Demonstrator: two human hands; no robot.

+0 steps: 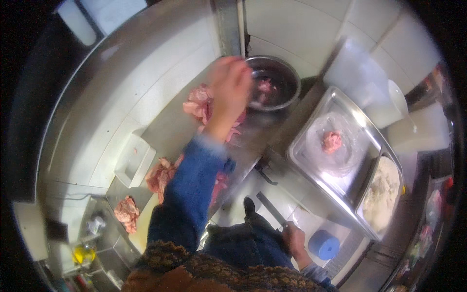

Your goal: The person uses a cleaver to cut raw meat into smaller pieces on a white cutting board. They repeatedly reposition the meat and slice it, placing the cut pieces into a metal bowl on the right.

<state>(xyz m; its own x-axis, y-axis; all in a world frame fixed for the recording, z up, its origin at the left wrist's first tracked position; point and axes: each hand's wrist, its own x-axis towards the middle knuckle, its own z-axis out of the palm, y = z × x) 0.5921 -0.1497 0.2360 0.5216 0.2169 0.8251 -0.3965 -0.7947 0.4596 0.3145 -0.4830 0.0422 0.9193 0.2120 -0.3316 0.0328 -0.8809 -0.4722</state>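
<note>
My left hand [230,85] is blurred, reaching over a pile of raw meat [199,104] at the left rim of a round metal bowl [297,91]. Whether its fingers grip anything cannot be told. Inside the bowl lie pieces of meat [266,85]. Low at my right side, my right hand [293,239] is closed around a knife [271,208], its blade pointing up and left in the view. More raw meat [159,177] lies by my left forearm, partly hidden by the sleeve. Another chunk of meat [126,213] rests near a pale yellow cutting board [140,233].
A white plastic tray [135,160] stands against the tiled wall. To the right, a metal tray [321,182] holds a clear bowl [313,153] with a meat piece [332,141]. Beside that is a container of white powder [381,193]. A blue round object [324,244] sits below.
</note>
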